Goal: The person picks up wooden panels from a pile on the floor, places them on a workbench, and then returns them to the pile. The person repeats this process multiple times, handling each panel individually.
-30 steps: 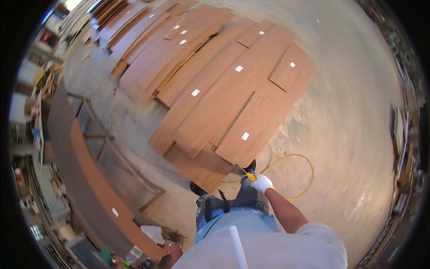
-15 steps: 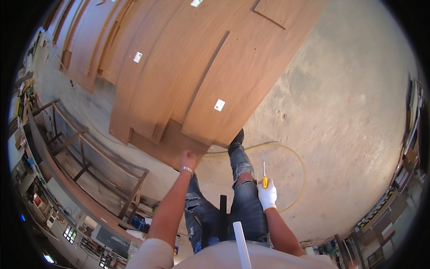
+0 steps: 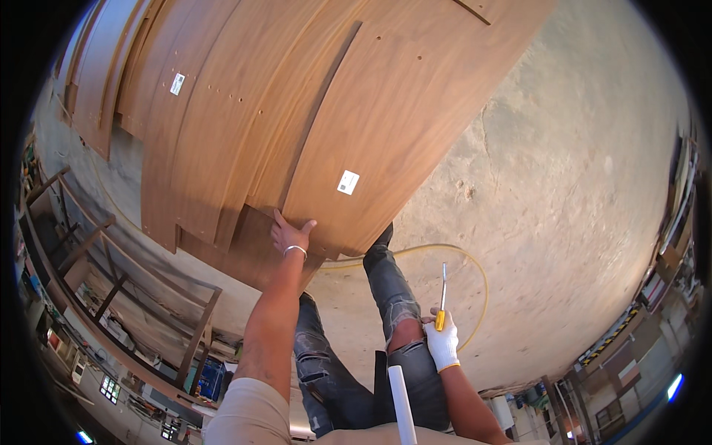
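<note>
Brown wood-grain panels lie overlapped on the concrete floor, head view, upper left to centre. Bare left hand, fingers spread, touches the near-left corner of the labelled panel. Gloved right hand, well apart, closed round a yellow-handled tool, metal shaft pointing away. Yellow hose loops on the floor nearby. Wooden frame at left; workshop clutter lines the rim.

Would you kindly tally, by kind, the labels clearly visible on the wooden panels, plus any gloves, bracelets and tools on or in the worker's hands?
White labels: 2
White glove: 1
Bracelet: 1
Yellow-handled tool: 1
Total: 5
</note>
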Demonstrator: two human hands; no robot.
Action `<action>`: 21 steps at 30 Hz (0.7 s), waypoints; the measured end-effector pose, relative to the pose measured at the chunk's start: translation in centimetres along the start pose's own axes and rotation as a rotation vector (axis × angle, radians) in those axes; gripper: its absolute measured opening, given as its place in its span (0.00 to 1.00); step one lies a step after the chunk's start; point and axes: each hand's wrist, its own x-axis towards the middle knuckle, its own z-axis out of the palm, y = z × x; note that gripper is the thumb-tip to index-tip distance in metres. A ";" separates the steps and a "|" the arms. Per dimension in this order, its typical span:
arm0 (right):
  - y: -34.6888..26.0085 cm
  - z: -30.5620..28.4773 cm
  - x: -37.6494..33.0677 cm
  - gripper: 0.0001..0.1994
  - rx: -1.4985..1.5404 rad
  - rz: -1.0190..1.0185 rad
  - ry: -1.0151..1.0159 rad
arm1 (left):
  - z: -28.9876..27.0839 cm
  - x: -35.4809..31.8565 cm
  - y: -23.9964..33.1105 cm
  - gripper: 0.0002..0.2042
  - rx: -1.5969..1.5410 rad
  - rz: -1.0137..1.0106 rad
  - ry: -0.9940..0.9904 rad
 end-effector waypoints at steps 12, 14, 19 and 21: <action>-1.3 -3.7 1.2 0.22 -0.511 -0.157 -0.092 | -1.0 -3.4 -10.2 0.29 -0.416 0.259 -0.499; -0.3 -4.3 0.4 0.22 -0.557 -0.182 -0.054 | -6.9 -6.6 -7.6 0.19 -0.390 0.260 -0.645; -0.2 -5.4 -3.6 0.21 -0.549 -0.277 -0.018 | -19.1 -11.5 -5.4 0.17 -0.702 0.274 -0.998; 0.9 -5.3 -5.0 0.21 -0.517 -0.319 0.004 | -26.0 -14.5 -1.6 0.16 -1.024 0.110 -1.146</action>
